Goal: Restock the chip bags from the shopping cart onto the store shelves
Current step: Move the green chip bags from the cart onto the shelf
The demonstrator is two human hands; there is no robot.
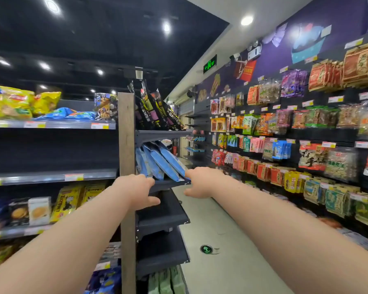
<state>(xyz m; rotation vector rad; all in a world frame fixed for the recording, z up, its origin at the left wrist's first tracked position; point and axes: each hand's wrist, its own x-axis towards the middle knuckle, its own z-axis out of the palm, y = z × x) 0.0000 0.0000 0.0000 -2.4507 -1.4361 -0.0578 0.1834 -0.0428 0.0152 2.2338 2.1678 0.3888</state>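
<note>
**Both hands at the end-cap shelf of blue chip bags**

The left hand's fingers reach the front lip of the end-cap shelf, just beside the base of the blue chip bags. They are seen from behind and foreshortened, so I cannot tell whether they curl on the lip or only touch it. The thumb sticks out well apart below them. The right hand's fingers point at the shelf's outer corner, next to the bottom corner of the outermost bag. They are loosely spread, with the thumb apart underneath, and they hold nothing. The left hand and right hand sit on either side of the row, both forearms stretched forward and bare.

The blue chip bags stand on that shelf in a row, all leaning the same way, their tops tilted toward the wooden post that borders the end-cap. On the shelf above, black snack bags lean in the same direction. Below are more dark shelves, and green packets show at the bottom.

Left of the post, the aisle shelving carries yellow chip bags on its top level, with flat blue bags beside them and boxed biscuits lower down. To the right, across the pale floor, which bears a round green arrow sticker, a wall of hanging snack packets runs down the aisle. A green exit sign hangs from the ceiling.
</note>
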